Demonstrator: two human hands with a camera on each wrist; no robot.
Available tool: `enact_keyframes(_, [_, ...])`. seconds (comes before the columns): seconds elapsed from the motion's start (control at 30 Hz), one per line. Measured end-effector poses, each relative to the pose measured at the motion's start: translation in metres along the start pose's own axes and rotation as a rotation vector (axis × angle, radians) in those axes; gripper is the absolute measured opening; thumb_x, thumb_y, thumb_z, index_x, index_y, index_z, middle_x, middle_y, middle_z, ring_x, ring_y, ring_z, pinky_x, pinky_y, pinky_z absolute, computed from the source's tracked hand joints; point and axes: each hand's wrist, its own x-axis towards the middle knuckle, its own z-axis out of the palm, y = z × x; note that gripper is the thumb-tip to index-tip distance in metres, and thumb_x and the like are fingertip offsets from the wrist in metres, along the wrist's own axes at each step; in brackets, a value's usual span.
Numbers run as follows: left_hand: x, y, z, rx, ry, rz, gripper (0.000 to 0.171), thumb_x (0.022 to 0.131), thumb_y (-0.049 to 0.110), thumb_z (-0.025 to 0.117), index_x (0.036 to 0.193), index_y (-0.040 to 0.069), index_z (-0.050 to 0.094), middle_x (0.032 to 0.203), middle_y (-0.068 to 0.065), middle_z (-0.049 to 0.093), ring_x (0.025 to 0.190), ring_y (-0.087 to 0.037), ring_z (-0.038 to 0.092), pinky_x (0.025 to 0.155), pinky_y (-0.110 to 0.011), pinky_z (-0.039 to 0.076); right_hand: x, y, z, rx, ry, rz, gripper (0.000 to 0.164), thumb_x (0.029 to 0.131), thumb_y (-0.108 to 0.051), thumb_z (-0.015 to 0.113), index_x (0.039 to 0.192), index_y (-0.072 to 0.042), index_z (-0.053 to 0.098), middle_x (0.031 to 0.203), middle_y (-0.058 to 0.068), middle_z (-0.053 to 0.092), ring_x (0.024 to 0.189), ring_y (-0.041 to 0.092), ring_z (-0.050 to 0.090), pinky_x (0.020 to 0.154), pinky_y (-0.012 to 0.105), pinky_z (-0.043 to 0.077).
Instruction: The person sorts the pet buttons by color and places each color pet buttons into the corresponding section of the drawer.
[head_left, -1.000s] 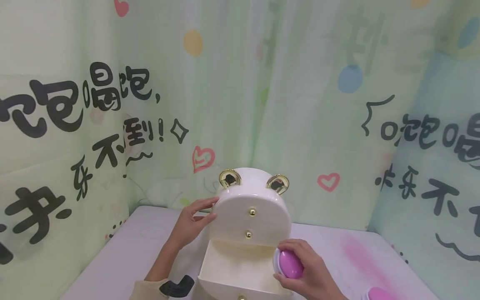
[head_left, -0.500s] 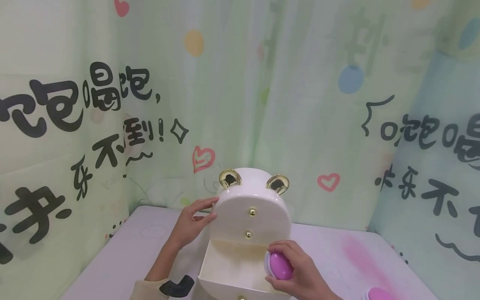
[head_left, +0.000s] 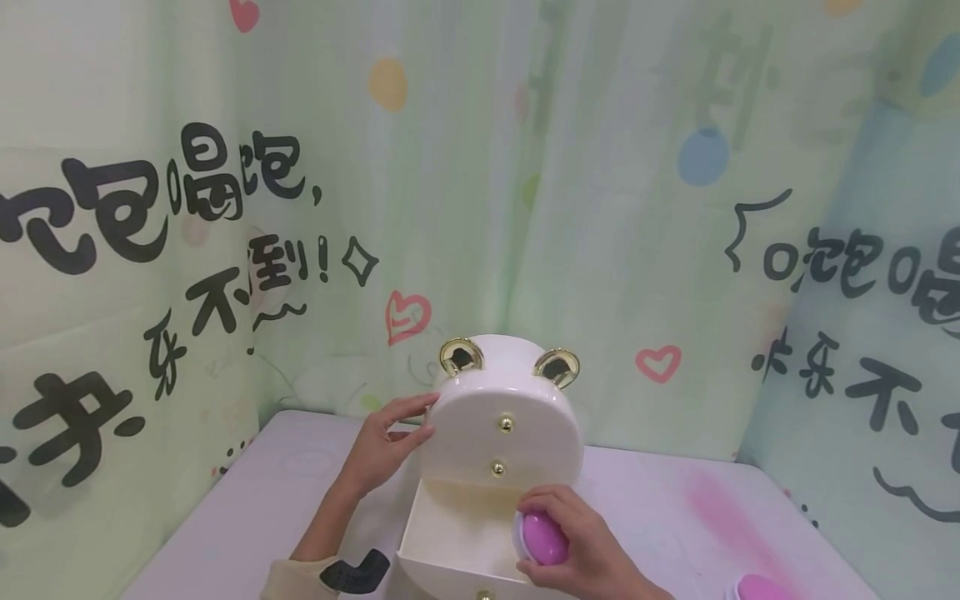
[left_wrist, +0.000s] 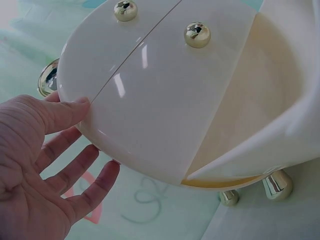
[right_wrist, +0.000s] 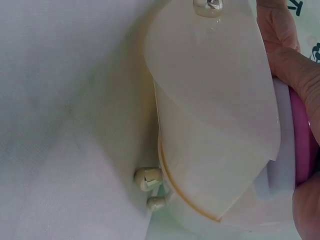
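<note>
A white rounded storage box (head_left: 498, 408) with gold frog-eye ornaments and gold knobs stands upright on the table. Its bottom drawer (head_left: 457, 533) is pulled out towards me, and the bare inside shows. My left hand (head_left: 382, 446) rests on the box's left edge; in the left wrist view the thumb lies on the front face, with the other fingers fairly straight along the side. My right hand (head_left: 581, 537) grips a round pink-and-white case (head_left: 544, 538) on its edge, over the right part of the drawer. Fingers hide part of that pink case (right_wrist: 302, 135) in the right wrist view.
Another pink round case (head_left: 759, 587) lies at the lower right, cut off by the frame. The white table (head_left: 645, 483) has a pink smudge on its right side. Printed curtains (head_left: 585, 292) hang behind and on both sides.
My right hand has moved left with the pink-and-white case, from the drawer's right edge further over the drawer. The left hand and the box have stayed where they were.
</note>
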Motion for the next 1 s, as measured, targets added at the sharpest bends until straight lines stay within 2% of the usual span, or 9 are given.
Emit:
enact_keyframes(0.23, [-0.001,0.0,0.001,-0.011,-0.009,-0.004,0.044,0.087,0.004,0.068,0.13,0.004,0.059,0.131,-0.016,0.057,0.116,-0.036,0.057,0.082,-0.035,0.056,-0.001,0.0,0.004,-0.005,-0.027,0.015,0.056,0.067,-0.025,0.088,0.115,-0.013,0.06,0.115,-0.001,0.059,0.105,0.011,0.055,0.091,0.012,0.042])
enact_keyframes(0.5, [0.0,0.0,0.0,-0.032,-0.009,0.013,0.044,0.086,0.003,0.068,0.129,0.002,0.059,0.13,-0.017,0.058,0.115,-0.036,0.057,0.083,-0.047,0.054,-0.003,0.002,0.006,-0.091,0.037,-0.021,0.058,0.062,-0.016,0.088,0.113,-0.011,0.061,0.112,-0.001,0.062,0.102,0.012,0.057,0.095,0.01,0.037])
enact_keyframes(0.83, [-0.001,0.0,0.0,-0.008,0.0,-0.001,0.044,0.087,0.004,0.068,0.13,0.004,0.059,0.131,-0.016,0.057,0.116,-0.038,0.056,0.084,-0.047,0.054,-0.013,0.001,0.0,-0.078,0.004,0.129,0.053,0.07,-0.021,0.086,0.116,-0.022,0.059,0.113,-0.005,0.062,0.105,0.006,0.056,0.093,0.011,0.041])
enact_keyframes(1.0, [0.0,0.0,0.0,0.008,0.001,-0.001,0.044,0.087,0.004,0.068,0.13,0.005,0.059,0.131,-0.015,0.058,0.116,-0.037,0.057,0.083,-0.042,0.055,-0.018,0.002,-0.004,-0.076,0.032,0.116,0.05,0.07,-0.02,0.086,0.113,-0.016,0.062,0.113,-0.004,0.063,0.107,0.006,0.056,0.095,0.009,0.038])
